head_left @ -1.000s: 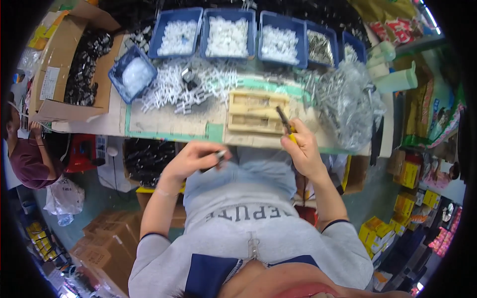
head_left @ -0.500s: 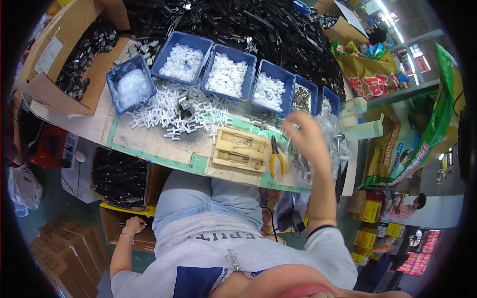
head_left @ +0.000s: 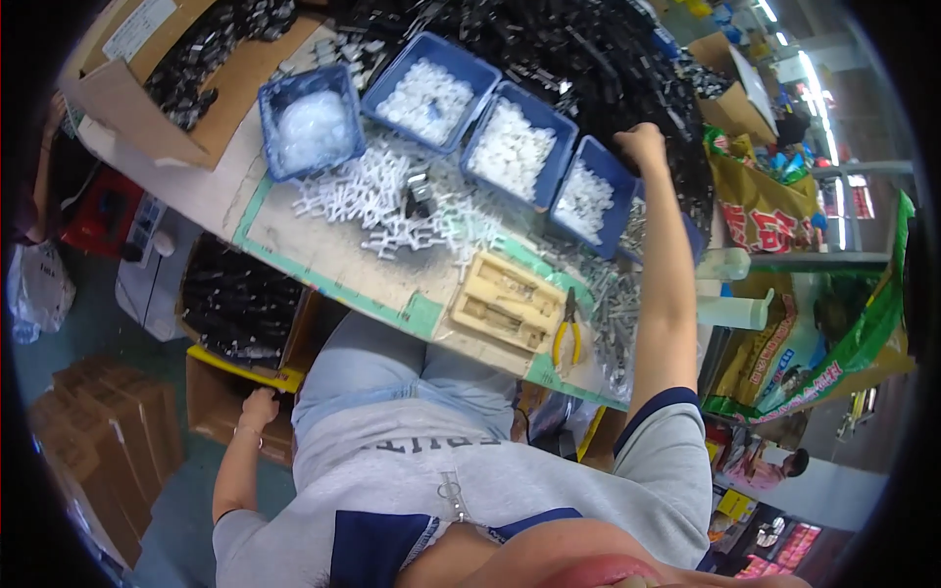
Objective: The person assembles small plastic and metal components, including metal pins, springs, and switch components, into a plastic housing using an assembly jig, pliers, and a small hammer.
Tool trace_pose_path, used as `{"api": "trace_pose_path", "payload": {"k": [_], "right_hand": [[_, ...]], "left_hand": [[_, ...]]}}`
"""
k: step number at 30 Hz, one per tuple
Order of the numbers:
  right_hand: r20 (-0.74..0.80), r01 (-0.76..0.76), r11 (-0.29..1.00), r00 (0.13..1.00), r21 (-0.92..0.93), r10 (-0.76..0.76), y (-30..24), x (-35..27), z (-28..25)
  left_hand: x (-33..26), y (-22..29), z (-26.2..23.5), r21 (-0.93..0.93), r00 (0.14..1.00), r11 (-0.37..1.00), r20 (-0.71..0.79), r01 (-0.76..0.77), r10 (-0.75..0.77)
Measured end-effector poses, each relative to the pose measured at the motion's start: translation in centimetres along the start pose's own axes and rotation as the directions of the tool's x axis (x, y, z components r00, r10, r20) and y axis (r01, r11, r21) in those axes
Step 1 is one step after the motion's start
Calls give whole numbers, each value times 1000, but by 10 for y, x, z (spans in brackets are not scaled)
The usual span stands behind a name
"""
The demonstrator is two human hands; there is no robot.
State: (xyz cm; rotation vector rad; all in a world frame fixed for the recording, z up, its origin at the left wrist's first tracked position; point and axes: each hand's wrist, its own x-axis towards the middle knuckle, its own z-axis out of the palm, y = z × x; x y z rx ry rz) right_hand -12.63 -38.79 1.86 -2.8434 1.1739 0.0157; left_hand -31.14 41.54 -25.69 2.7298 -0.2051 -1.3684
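My right hand [head_left: 642, 147] reaches to the far side of the bench, at the near edge of a heap of black plastic parts [head_left: 549, 59]. Its fingers are curled, and what they grip, if anything, is hidden. Low at the left, my left hand [head_left: 260, 407] hangs by an open cardboard box [head_left: 221, 397] below the bench, fingers closed; I cannot make out anything in them. On the bench lie a cream fixture block [head_left: 510, 302] with slots and yellow-handled pliers [head_left: 567, 338]. Blue bins [head_left: 377, 113] of small white parts stand behind them.
White plastic pieces [head_left: 382, 196] lie heaped near a blue bin holding a clear bag [head_left: 314, 127]. Boxes of black parts stand at the back left [head_left: 191, 93] and under the bench [head_left: 240, 304]. A pale green bottle [head_left: 735, 309] is at the right edge.
My right hand has moved away from above the pliers, farther back to the black heap. My left hand has risen slightly by the box. The view has shifted and tilted.
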Motion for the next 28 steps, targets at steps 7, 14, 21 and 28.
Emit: {"api": "trace_pose_path", "payload": {"k": [7,14,21,28], "right_hand": [[-174,143,538,985,831,6,7,-47,-12],[-106,564,527,740,636,-664,-42,-229,-54],[-129,708,660,701,252,-702,-50,-358,-7],[-46,552,833,834,45,-550,-49,-405,17]], "left_hand": [[-53,112,-146,267,985,949,0,-168,175],[-95,260,-252,-359,573,451,-433,-817,696],[-56,347,-263,341,114,642,-822,-687,559],[-37,355,-290,525,91,514,-634,-679,768]]}}
